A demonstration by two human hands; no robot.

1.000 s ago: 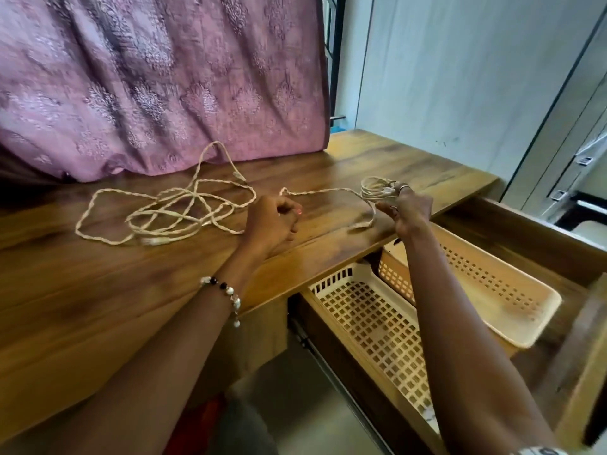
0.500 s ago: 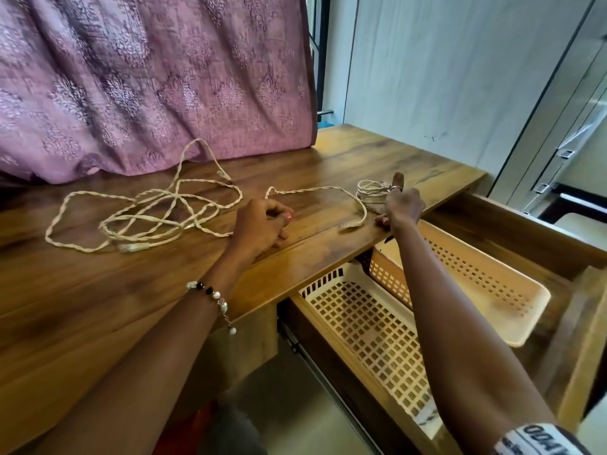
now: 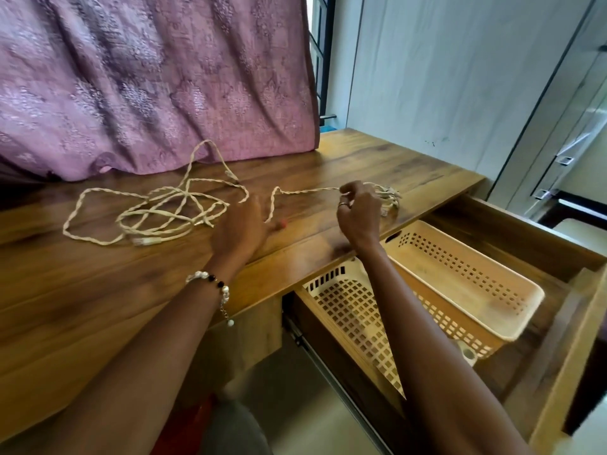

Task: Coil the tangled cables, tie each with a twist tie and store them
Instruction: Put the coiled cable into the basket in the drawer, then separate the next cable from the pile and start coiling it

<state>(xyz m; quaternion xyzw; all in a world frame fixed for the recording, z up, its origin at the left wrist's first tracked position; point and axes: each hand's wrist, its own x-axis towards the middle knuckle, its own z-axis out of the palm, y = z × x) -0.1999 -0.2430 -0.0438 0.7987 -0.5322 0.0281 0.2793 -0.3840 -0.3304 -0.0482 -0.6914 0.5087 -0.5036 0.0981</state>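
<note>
Cable (image 3: pixel 157 211) lies on the wooden desk (image 3: pixel 98 290), a long cream twisted one. Most of it sits in a loose, messy tangle on the left part of the desk, near the pink curtain (image 3: pixel 147 77). One strand runs from the tangle to the right, up to the right hand (image 3: pixel 359 211). Just past that hand, a small bunch of wound loops (image 3: pixel 389 198) sits near the desk's right edge.

The right hand has its fingers curled, and its fingertips pinch the strand close to the small bunch. It wears a ring on one finger. The left hand (image 3: pixel 243 224) is a bit blurry. It is low over the desk between the tangle and the strand, with its fingers reaching forward and fairly straight. I cannot tell if it touches the cable. A bead bracelet (image 3: pixel 213 284) hangs on the left wrist.

Below the desk's front edge, a wooden drawer (image 3: pixel 565 339) is pulled out. Two plastic baskets with holes sit in it. The cream basket (image 3: pixel 345 307) is nearer the person. The orange basket (image 3: pixel 460 277) rests partly on top of it, tilted. A grey wall (image 3: pixel 443 77) stands behind the desk on the right.
</note>
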